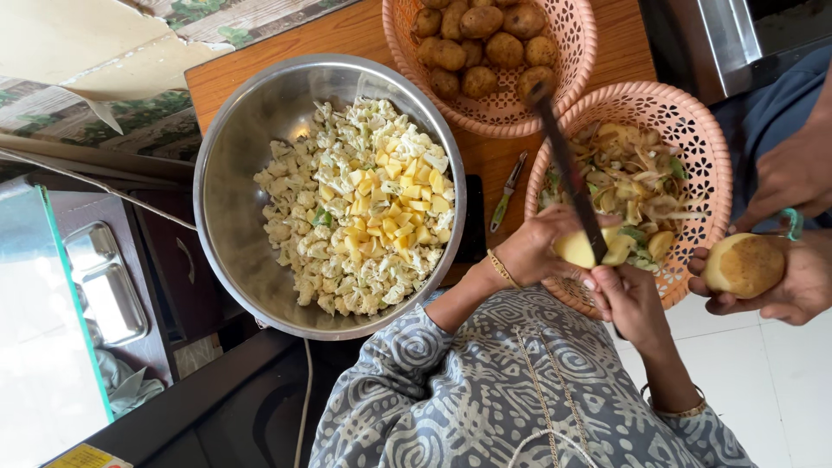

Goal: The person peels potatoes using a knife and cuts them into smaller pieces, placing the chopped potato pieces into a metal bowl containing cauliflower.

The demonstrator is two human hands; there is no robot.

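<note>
Patterned sleeves [485,390], hands [537,251] on knife [568,173], peeled potato [576,249]

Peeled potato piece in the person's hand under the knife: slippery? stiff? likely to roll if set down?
The peeled potato piece shows bare pale-yellow flesh, so it is probably damp and somewhat slippery. It keeps its shape in the left hand under the knife held by the right hand, so likely stiff. Its visible side looks rounded, so it may rock or roll.
</note>
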